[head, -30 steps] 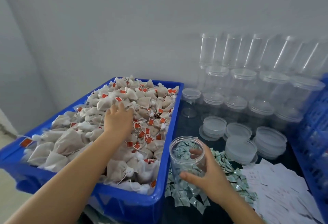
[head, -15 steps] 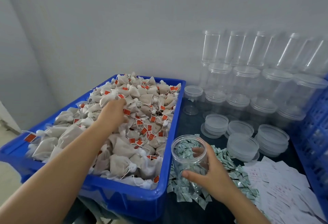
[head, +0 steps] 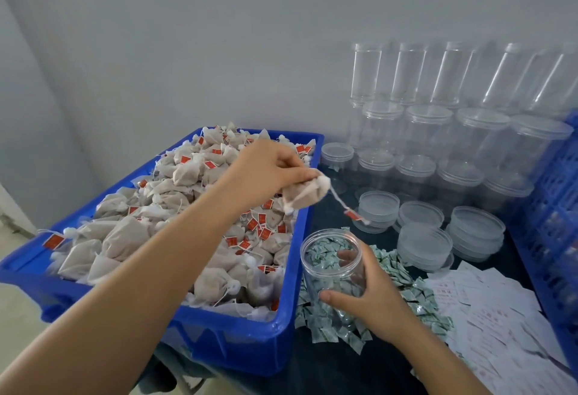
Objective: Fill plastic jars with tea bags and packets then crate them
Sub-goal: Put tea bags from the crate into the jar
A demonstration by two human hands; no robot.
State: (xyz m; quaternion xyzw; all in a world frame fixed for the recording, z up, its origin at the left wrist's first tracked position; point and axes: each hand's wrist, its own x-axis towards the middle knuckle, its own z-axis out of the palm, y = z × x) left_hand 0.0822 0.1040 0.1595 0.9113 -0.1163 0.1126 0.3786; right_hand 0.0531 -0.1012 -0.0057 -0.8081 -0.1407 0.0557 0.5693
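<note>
Clear plastic jar [head: 333, 264] w/ no lid stands upright on dark table [head: 337, 363], long axis vertical, open mouth pointing up, just right of blue plastic bin [head: 237, 344] & set among a heap of small green-white packets [head: 403, 282]. Jar looks empty, though packets show through its wall.

R hand [head: 372, 297] wraps jar from the right side: thumb on the near wall, fingers curled round the far side, seen through the plastic.

L hand [head: 269, 169] is raised above bin's right rim, fingers bunched narrow, pinching beige mesh tea bag [head: 305, 193]. Bag hangs tilted, bulk lower-left of the fingertips; its white string trails down-right to small red paper tag [head: 353, 214], which dangles above and a little beyond the jar mouth, not touching it.

Bin is heaped w/ more beige tea bags w/ red tags [head: 162, 203].

Behind jar: stacks of clear round lids [head: 425, 243], then rows of lidded clear jars [head: 428, 132] against grey wall. White printed slips [head: 488, 326] lie spread to the right of packets. Blue lattice crate [head: 553, 207] at far right edge.
</note>
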